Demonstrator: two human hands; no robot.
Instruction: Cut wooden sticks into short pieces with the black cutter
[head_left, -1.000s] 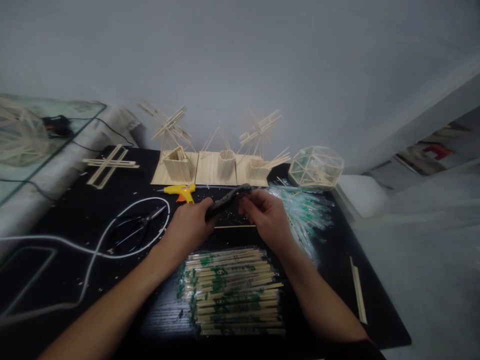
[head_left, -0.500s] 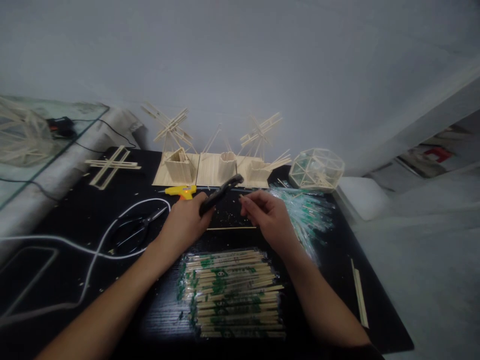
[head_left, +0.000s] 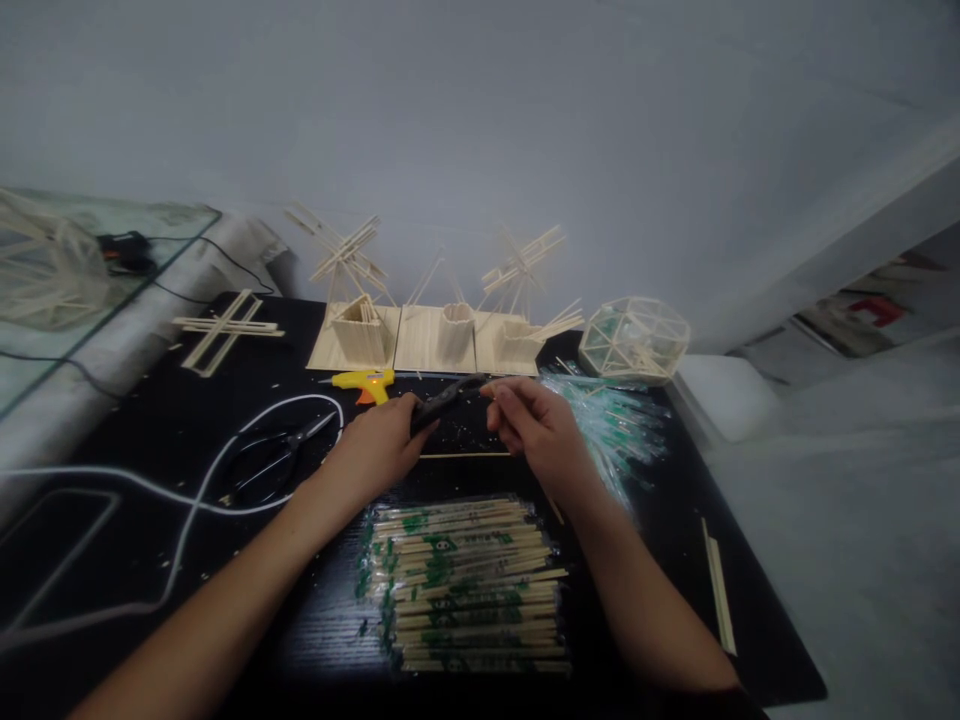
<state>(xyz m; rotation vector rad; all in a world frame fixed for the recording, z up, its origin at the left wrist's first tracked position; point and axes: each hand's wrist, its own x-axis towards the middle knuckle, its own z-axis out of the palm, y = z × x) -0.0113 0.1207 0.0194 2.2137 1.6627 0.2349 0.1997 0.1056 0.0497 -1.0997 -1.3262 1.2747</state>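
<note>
My left hand (head_left: 375,435) is closed around a dark, pliers-like hand tool (head_left: 446,400), its head pointing right. At the tool's head, my right hand (head_left: 544,425) pinches a thin wooden stick (head_left: 555,510), one end of which sticks out below the palm. Whether the tool's jaws touch the stick I cannot tell. Another thin stick (head_left: 465,456) lies flat on the black table just below both hands. Nearer to me are several wrapped chopsticks (head_left: 472,590) in clear and green plastic. A yellow glue gun (head_left: 364,382) lies beyond my left hand.
Black scissors (head_left: 277,455) and a white cable (head_left: 187,510) lie at left, near a crossed stick piece (head_left: 229,330). Stick windmill models (head_left: 360,335) stand along the back. Empty wrappers (head_left: 607,430), a faceted stick frame (head_left: 637,340) and loose sticks (head_left: 718,590) are at right.
The tool in my left hand has tilted down, its head now close to my right fingertips. A stick end now shows below my right hand.
</note>
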